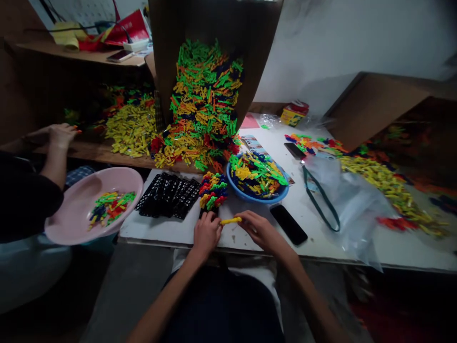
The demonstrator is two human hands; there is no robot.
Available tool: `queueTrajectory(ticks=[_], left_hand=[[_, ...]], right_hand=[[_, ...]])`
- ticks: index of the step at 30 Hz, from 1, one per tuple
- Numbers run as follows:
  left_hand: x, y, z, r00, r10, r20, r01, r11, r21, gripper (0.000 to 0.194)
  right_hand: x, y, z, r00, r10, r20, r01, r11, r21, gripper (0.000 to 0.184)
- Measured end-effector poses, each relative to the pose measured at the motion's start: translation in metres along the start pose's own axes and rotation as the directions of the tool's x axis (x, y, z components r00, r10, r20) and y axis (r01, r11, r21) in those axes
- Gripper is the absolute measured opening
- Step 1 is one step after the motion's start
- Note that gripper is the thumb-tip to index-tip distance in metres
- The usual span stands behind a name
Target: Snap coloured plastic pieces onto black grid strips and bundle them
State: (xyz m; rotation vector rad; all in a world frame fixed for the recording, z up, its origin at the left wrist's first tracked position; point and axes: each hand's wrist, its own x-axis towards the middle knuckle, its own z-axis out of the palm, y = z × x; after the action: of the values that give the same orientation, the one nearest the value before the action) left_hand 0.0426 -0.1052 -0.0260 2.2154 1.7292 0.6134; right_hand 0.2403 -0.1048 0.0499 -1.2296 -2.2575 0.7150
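Yellow plastic piece [230, 220] lies pinched between the person's left hand [207, 233] and right hand [257, 231], both closed narrowly on it near the tabletop [167, 233] edge. Measured from the hands, a clump of interlocked pieces [213, 190] stands at twelve o'clock, a well-filled blue basin [257, 197] at one, and black plastic grids [167, 195] at eleven. Far more loose pieces lie heaped on a cardboard sheet [214, 24] beyond, while a pink basin [71, 228] at nine holds only a few.
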Motion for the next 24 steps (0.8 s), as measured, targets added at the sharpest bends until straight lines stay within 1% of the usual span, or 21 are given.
queueTrajectory(ticks=[2,4,6,8,11,15,19,22,24], left_hand=[[0.003,-0.007,0.001,1.000,-0.028,-0.014,0.029,1.000,0.013,0.016],[0.007,-0.012,0.003,0.998,-0.060,-0.002,0.060,0.998,-0.011,0.018],[0.012,-0.015,0.006,0.993,-0.114,0.009,0.114,0.993,-0.016,0.021],[0.018,-0.016,0.012,0.986,-0.168,-0.004,0.168,0.986,0.002,0.023],[0.025,-0.015,0.020,0.977,-0.211,-0.013,0.212,0.976,0.050,0.026],[0.030,-0.009,0.027,0.960,-0.279,0.028,0.273,0.953,0.131,0.032],[0.035,-0.006,0.025,0.960,-0.276,0.042,0.267,0.952,0.151,0.034],[0.038,-0.006,0.021,0.967,-0.249,0.057,0.235,0.955,0.180,0.033],[0.039,-0.007,0.020,0.969,-0.240,0.060,0.225,0.955,0.194,0.035]], right_hand=[[0.013,0.005,0.004,0.999,-0.029,0.021,0.030,0.999,-0.035,0.027],[0.024,0.009,0.006,0.997,-0.065,0.028,0.066,0.997,-0.038,0.028],[0.033,0.011,0.008,0.996,-0.091,0.005,0.092,0.995,-0.049,0.029],[0.039,0.011,0.011,0.994,-0.102,-0.046,0.098,0.991,-0.089,0.028],[0.043,0.013,0.021,0.978,-0.123,-0.168,0.104,0.987,-0.122,0.027],[0.039,0.020,0.037,0.945,-0.131,-0.299,0.119,0.991,-0.058,0.021],[0.037,0.026,0.047,0.921,-0.122,-0.371,0.129,0.992,-0.005,0.021],[0.043,0.031,0.053,0.905,-0.144,-0.401,0.154,0.988,-0.007,0.018],[0.048,0.034,0.058,0.879,-0.141,-0.456,0.144,0.989,-0.029,0.013]])
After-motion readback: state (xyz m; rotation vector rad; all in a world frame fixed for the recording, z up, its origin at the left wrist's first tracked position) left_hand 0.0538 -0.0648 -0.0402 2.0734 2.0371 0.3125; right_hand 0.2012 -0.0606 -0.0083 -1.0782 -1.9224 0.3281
